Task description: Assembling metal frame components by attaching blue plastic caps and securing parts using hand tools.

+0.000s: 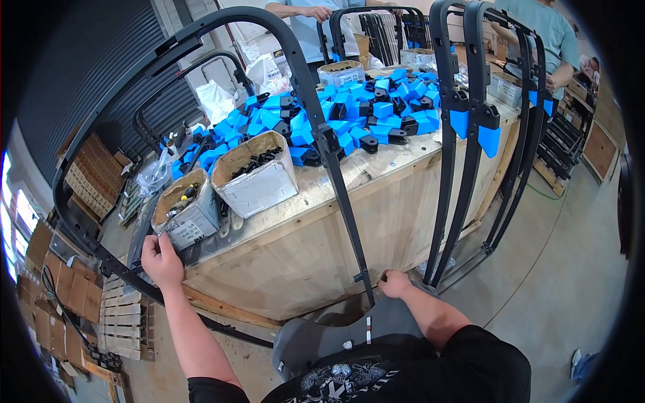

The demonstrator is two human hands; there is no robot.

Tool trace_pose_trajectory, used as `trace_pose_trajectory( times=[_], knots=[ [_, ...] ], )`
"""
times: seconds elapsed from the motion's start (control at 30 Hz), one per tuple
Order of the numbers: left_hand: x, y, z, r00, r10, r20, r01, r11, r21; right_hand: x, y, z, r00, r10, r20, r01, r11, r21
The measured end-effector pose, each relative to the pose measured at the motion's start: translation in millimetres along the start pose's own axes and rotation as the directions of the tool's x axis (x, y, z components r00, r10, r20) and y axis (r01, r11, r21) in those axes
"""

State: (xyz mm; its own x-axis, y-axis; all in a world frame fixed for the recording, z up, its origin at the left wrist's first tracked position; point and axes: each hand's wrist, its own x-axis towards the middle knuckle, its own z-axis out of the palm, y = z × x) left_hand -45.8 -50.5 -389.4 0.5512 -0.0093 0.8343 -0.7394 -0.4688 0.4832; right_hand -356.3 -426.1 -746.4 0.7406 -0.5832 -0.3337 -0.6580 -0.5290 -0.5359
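A large black arched tube frame (pixel 308 91) stands upright before me, leaning past the near edge of the workbench. My left hand (pixel 162 262) is at the bench's left corner, thumb and fingers bent against the lower corner of a small carton of hardware (pixel 195 230). What they pinch, if anything, is hidden. Down by the frame's lower right end, my right hand (pixel 394 283) is curled closed close to my grey apron (pixel 336 331); its grip is hidden from view. Beside the small carton sits a white carton of black fasteners (pixel 262 190).
Blue-and-black plastic-looking parts (pixel 376 111) lie heaped across the wooden workbench (pixel 289 262). More black frames with blue ends (pixel 489 140) lean at its right side. Two people stand beyond the bench, one hand (pixel 316 13) on a frame. Pallets (pixel 124 312) and cartons (pixel 70 289) occupy the left.
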Motion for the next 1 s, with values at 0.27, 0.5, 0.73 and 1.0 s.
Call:
trace_pose_trajectory(
  times=[0.27, 0.5, 0.73, 1.0],
  knots=[
    [0, 10, -4, 0.999, 0.018, -0.028, -0.018, 1.0, -0.008, -2, -1, 0, 0.999, -0.021, -0.026, 0.021, 1.0, -0.005],
    [0, 9, 1, 1.0, -0.018, -0.012, 0.018, 0.999, -0.033, 5, 6, -6, 0.883, -0.027, -0.469, 0.354, 0.695, 0.626],
    [3, 11, -6, 1.0, -0.001, -0.004, 0.001, 1.0, -0.018, -81, -173, -222, 0.205, -0.305, -0.93, 0.955, 0.272, 0.121],
    [-2, 16, 0, 0.997, 0.075, 0.019, -0.075, 0.997, 0.002, -5, -255, -312, 0.342, -0.305, -0.889, 0.898, 0.384, 0.214]
  ],
)
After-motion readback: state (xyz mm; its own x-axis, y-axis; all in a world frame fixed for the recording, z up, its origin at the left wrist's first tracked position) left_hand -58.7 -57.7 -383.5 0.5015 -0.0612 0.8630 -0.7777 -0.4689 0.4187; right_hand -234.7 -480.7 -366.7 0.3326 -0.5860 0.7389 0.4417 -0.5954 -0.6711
